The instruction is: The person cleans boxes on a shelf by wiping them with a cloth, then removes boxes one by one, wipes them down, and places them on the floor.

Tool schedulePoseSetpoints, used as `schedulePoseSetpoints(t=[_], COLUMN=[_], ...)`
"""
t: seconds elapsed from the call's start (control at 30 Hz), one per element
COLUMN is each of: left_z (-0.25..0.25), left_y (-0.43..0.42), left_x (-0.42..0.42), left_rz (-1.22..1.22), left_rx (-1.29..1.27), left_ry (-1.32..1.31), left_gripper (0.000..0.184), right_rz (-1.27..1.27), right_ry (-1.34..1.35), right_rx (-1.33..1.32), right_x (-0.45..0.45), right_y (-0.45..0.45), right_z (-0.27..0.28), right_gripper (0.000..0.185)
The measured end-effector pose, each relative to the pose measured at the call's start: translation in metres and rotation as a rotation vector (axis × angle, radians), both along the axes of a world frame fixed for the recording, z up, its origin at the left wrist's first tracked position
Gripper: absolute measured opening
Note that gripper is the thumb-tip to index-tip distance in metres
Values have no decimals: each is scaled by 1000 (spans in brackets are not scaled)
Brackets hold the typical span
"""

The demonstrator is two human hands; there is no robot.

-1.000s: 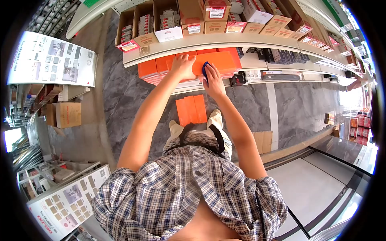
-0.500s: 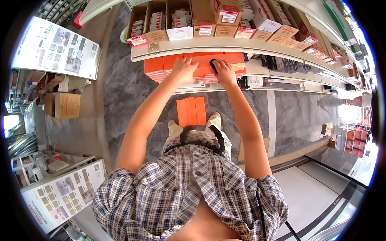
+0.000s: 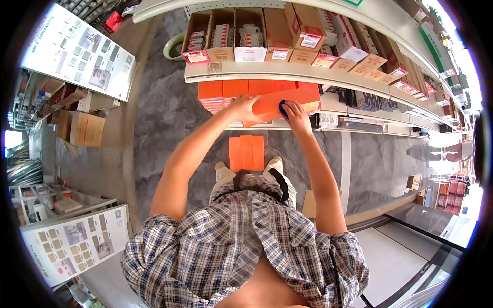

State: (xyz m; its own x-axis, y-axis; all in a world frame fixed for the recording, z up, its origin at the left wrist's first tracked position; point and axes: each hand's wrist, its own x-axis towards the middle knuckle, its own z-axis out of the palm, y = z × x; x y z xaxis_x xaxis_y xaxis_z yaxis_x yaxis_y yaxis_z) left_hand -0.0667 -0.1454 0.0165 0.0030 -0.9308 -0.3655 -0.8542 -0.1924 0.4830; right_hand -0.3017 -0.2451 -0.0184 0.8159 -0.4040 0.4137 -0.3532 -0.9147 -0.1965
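Note:
A long orange box (image 3: 272, 104) is tilted in front of the shelf, its left end lower than its right. My left hand (image 3: 243, 109) grips the left end, thumb over the top. My right hand (image 3: 297, 116) presses a small dark blue wad (image 3: 283, 108), perhaps a cloth or sponge, against the box's top. Behind it, a row of orange boxes (image 3: 235, 88) stands on the shelf below the upper board. On the floor between my feet lie several orange boxes (image 3: 246, 153) side by side.
Above, a shelf board (image 3: 231, 72) carries open cartons (image 3: 250, 53) of small packaged parts. Dark packages (image 3: 367, 99) fill the lower shelf at right. Printed display boards (image 3: 79, 51) stand at left, near a cardboard box (image 3: 88, 128). A glass-topped counter (image 3: 431, 223) is at lower right.
The orange box has come away from the shelf row toward me and now tilts, held by my left hand. My right hand has moved with it, keeping the blue wad on its top.

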Motion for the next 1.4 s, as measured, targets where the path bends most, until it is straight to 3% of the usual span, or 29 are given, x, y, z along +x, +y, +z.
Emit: schedulePoseSetpoints(t=[0.13,0.17,0.27,0.33,0.37,0.4,0.47,0.57,0.6,0.7,0.87,0.93,1.03,1.1,1.13,1.2,1.23,1.37,1.4], left_z=[-14,-28,9,17,17,18,21,10,9,8,-12,-27,-43,-56,-62,-71,-72,-150,-165], left_y=[36,39,78,99,109,121,138,161,168,189,208,210,209,211,211,212,210,215,215], left_x=[15,26,35,43,45,48,54,44,35,1,-81,-122,-192,-232,-249,-278,-285,-305,-307], left_rz=[12,6,62,91,98,103,107,150,156,217,243,308,410,444,454,501,549,557,566], left_rx=[-190,-173,-165,-86,-94,-99,-84,-81,-76,-218,-474,-490,-394,-432,-418,-295,-216,-180,-103], left_ry=[45,197,76,34,-11,-55,-39,-118,-115,-256,-471,-457,-453,-368,-357,-78,-21,219,427], left_gripper=[93,97,89,85,85,85,84,82,82,80,83,86,87,86,86,80,70,56,55], right_rz=[-124,-169,-475,-729,-739,-699,-748,-586,-547,-599,-497,-515,-520,-625,-642,-643,-661,-670,-675], right_ry=[-123,-227,-436,-625,-807,-973,-869,-647,-482,-301,-270,-448,-511,-573,-553,-440,-426,-434,-440], right_rx=[76,120,193,668,924,1352,1761,1856,1906,1997,2084,2316,2349,2329,2332,2328,2335,2298,2300], right_x=[4,7,11,28,28,32,42,58,62,67,32,-1,-61,-93,-116,-168,-187,-231,-237], right_y=[40,54,88,120,119,125,144,171,182,193,201,202,203,204,200,188,187,192,191], right_z=[24,23,-4,10,-19,-21,-11,-21,3,-3,-29,-58,-73,-59,-74,-112,-117,-119,-124], right_gripper=[45,44,31,22,20,28,39,49,49,42,35,23,17,16,16,15,16,17,17])
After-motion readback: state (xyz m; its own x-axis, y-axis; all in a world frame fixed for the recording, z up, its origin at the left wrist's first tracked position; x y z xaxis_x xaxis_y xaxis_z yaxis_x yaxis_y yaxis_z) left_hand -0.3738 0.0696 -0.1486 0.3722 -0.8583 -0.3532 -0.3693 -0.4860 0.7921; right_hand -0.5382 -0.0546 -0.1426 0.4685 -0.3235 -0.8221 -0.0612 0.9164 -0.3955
